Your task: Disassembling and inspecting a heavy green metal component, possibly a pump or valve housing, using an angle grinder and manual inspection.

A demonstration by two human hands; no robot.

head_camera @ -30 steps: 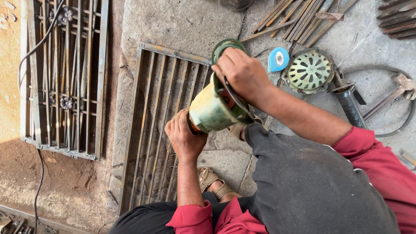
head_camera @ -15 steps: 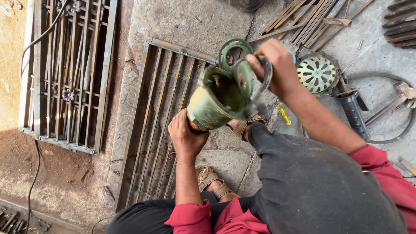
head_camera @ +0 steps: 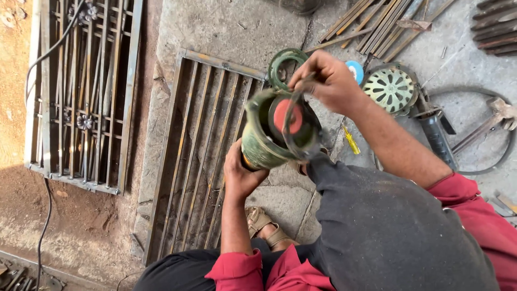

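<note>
Squatting over a steel grille [head_camera: 199, 145] on the concrete, I steady a green motor housing [head_camera: 264, 141] above my knee, my left hand [head_camera: 240, 173] cupped shut under its base. My right hand [head_camera: 328, 81] pinches a dark ring [head_camera: 293, 126] over its open top, where a red disc [head_camera: 288, 116] shows. A yellow screwdriver [head_camera: 351, 141] lies just beside.
</note>
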